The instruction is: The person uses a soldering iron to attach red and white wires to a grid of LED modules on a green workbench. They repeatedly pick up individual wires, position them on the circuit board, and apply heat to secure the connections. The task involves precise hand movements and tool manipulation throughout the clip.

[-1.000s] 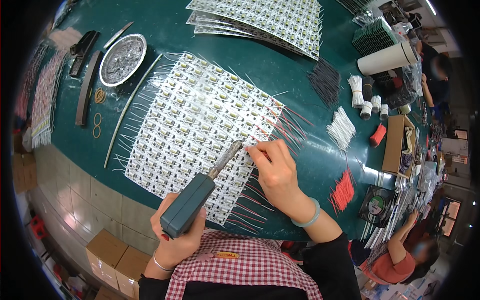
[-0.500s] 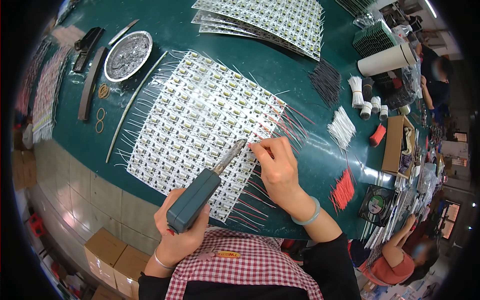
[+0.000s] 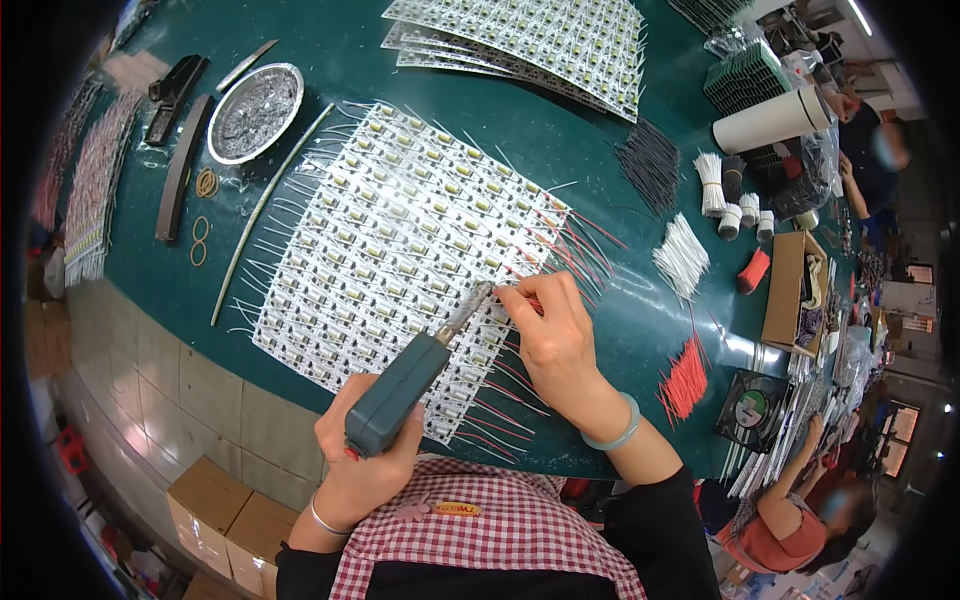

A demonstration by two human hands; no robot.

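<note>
A person in a checked top works at a green table (image 3: pixel 600 150), seen from above. The left hand (image 3: pixel 365 465) is clenched around the dark green handle of a soldering iron (image 3: pixel 412 378), its metal tip angled up and right onto a large white panel (image 3: pixel 400 240) of small circuit strips fringed with white and red wires, which lies flat on the table directly in front of the person. The right hand (image 3: pixel 555 335), a pale green bangle (image 3: pixel 617 430) at the wrist, rests on the panel's right edge with fingertips pinched on a red wire (image 3: pixel 535 305) just beside the iron's tip. More white panels (image 3: pixel 540 35) are stacked at the far edge. To the left lie a round metal dish (image 3: pixel 255 98), a long thin rod (image 3: pixel 265 215) and a few rubber bands (image 3: pixel 200 230). To the right are bundles of black wires (image 3: pixel 650 165), white wires (image 3: pixel 682 258) and red wires (image 3: pixel 686 378), a white roll (image 3: pixel 770 120) and an open cardboard box (image 3: pixel 785 290). Another person (image 3: pixel 790 520) sits at the lower right, a hand reaching toward that end of the table.
</note>
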